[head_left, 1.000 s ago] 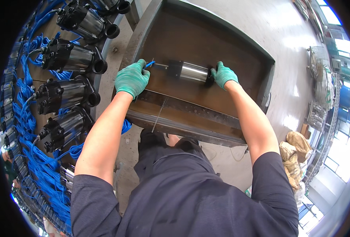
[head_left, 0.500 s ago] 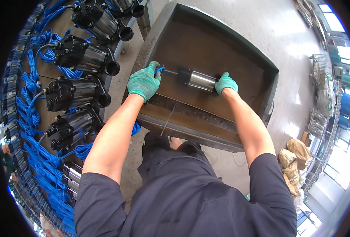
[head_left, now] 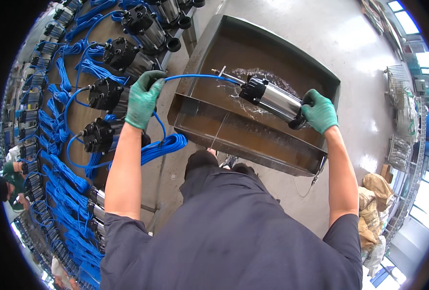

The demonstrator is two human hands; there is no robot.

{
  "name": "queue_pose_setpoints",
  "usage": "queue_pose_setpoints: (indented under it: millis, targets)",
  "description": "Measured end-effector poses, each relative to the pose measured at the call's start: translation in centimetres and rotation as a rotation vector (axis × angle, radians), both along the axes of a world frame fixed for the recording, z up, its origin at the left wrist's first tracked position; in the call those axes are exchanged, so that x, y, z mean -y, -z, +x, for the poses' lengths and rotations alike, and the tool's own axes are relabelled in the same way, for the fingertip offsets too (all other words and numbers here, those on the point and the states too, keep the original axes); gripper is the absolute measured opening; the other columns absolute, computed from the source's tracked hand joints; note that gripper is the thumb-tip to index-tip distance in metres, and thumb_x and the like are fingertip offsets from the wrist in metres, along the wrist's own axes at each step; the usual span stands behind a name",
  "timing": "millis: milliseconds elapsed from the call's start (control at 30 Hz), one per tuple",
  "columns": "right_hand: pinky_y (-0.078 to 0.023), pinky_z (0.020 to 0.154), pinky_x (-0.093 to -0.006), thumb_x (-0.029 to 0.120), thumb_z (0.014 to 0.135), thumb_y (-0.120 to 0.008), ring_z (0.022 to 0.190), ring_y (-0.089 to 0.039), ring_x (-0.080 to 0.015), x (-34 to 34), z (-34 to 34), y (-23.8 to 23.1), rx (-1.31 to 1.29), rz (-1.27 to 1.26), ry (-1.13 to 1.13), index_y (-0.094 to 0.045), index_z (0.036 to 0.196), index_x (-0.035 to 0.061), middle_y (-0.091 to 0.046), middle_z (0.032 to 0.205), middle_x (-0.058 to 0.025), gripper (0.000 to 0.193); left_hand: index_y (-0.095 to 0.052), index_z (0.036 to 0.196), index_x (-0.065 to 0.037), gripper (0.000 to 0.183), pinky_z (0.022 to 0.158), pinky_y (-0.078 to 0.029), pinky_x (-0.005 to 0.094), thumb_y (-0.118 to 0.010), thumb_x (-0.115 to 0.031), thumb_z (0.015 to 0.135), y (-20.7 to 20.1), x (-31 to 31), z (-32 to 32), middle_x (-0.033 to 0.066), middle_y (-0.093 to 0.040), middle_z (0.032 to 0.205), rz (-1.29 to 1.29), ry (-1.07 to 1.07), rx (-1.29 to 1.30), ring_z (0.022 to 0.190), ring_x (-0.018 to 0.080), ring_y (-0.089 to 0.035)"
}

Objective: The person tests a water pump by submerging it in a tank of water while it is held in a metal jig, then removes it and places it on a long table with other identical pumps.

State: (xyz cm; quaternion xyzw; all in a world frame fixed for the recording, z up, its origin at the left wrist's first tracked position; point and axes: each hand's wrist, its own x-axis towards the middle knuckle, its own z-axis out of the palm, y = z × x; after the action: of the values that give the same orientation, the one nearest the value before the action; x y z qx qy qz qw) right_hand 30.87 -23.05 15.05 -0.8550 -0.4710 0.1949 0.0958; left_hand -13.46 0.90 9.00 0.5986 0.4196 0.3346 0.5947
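A cylindrical submersible pump, shiny steel with black ends, is tilted over brownish water in a metal tank. Round its black lower-right end my gloved right hand is closed. My gloved left hand, beyond the tank's left edge, pinches the pump's blue cable. This cable arches to the pump's black left end, beside a thin metal rod with a crosspiece. Below my left hand the cable runs down to a blue coil. White ripples surround the pump.
Several similar pumps with bundled blue cables lie on a table at the left. A divider crosses the tank's near part. Brown sacks and wire baskets stand at the far right.
The pump has come up out of the water, its right end shifted right. My left hand has moved left, drawing out a longer stretch of blue cable. Ripples have appeared.
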Motion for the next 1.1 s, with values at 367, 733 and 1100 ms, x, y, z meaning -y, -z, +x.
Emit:
queue_pose_setpoints:
  millis: [367, 733, 1100]
  targets:
    - [-0.058, 0.080, -0.0471, 0.015, 0.082, -0.067, 0.085, -0.072, -0.0426, 4.7, -7.9, -1.4, -0.155, 0.038, -0.065, -0.069, 0.098, 0.0050, -0.073, 0.090, -0.0239, 0.018, -0.073, 0.119, -0.007, 0.017, 0.064, -0.046, 0.0189, -0.068, -0.008, 0.102, -6.2, 7.5, -9.5, -0.0056, -0.069, 0.092, 0.174, -0.025, -0.271, 0.075, 0.0008, -0.057]
    - [-0.056, 0.082, -0.0494, 0.021, 0.086, -0.070, 0.093, -0.070, -0.0414, 8.7, -12.8, 2.7, -0.094, 0.027, -0.132, -0.067, 0.101, 0.0059, -0.072, 0.098, -0.0204, 0.022, -0.072, 0.115, 0.000, 0.018, 0.078, -0.053, 0.0261, -0.069, 0.001, 0.098, -7.8, 11.5, -9.8, 0.0016, -0.073, 0.093, 0.261, 0.040, -0.351, 0.085, 0.0070, -0.064]
    - [-0.059, 0.089, -0.0452, 0.027, 0.096, -0.069, 0.093, -0.076, -0.0357, 1.3, -22.1, -2.9, -0.536, 0.089, -0.456, -0.048, 0.152, 0.0081, -0.076, 0.110, -0.0204, 0.063, -0.069, 0.116, 0.002, 0.019, 0.080, -0.056, 0.0286, -0.067, 0.002, 0.097, -10.6, 14.1, -8.3, 0.0061, -0.073, 0.092, 0.192, 0.207, -0.502, 0.086, 0.0101, -0.068]
